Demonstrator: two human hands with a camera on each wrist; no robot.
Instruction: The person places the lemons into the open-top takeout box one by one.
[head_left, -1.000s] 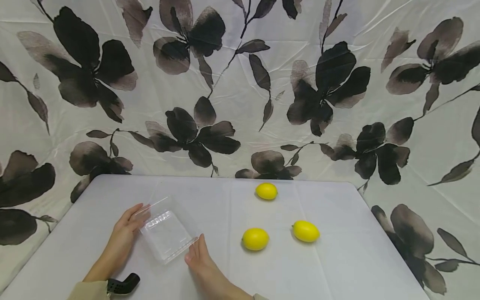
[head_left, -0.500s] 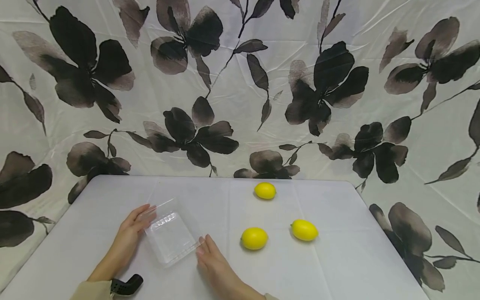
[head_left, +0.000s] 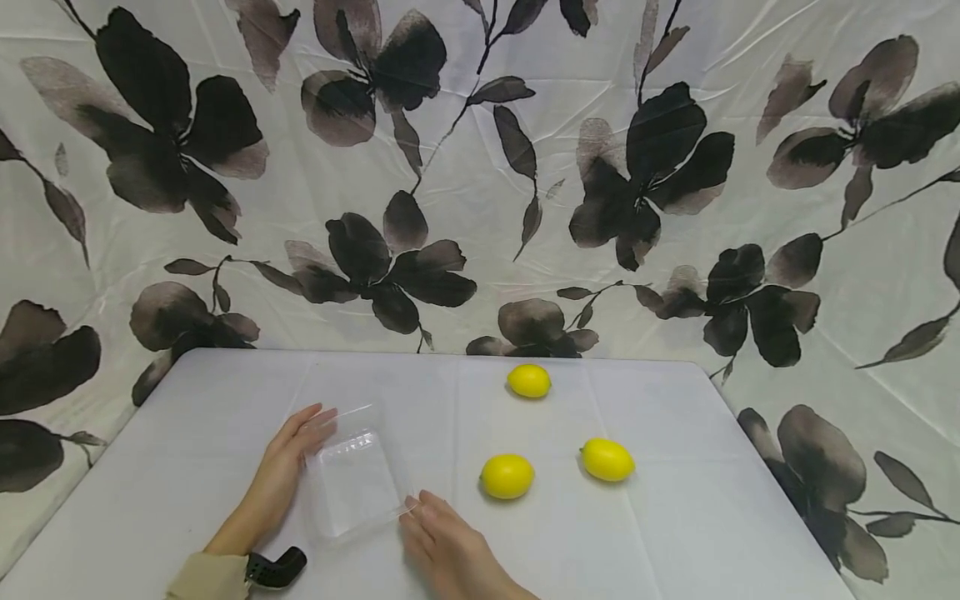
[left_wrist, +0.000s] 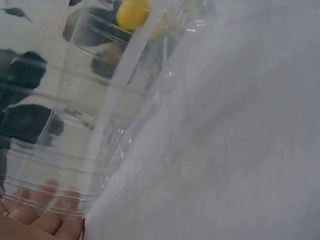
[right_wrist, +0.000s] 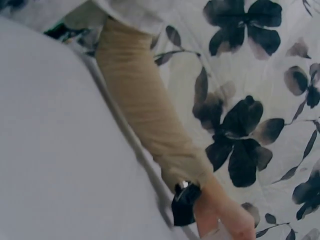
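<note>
A clear plastic container (head_left: 352,483) stands on the white table, left of the lemons, with its lit edge turned slightly askew. Along its upper left side lies my left hand (head_left: 281,467), fingers extended against the plastic. The left wrist view shows those fingertips (left_wrist: 47,200) through the transparent wall of the container (left_wrist: 75,115). My right hand (head_left: 457,542) touches the lower right corner with its fingers nearly straight. The right wrist view shows mostly the other arm's sleeve (right_wrist: 140,100), and the right hand's fingers are out of it. Both thumbs are hard to make out.
Three yellow lemons lie right of the container: a near one (head_left: 507,477), one farther right (head_left: 607,460) and one at the back (head_left: 529,381). A floral cloth (head_left: 525,167) hangs behind the table (head_left: 675,533). A black strap device (head_left: 277,568) sits on the left wrist.
Both hands have shifted right, and the container has moved right with them and turned a little. The right hand has also come slightly nearer the front. The lemons stay in place.
</note>
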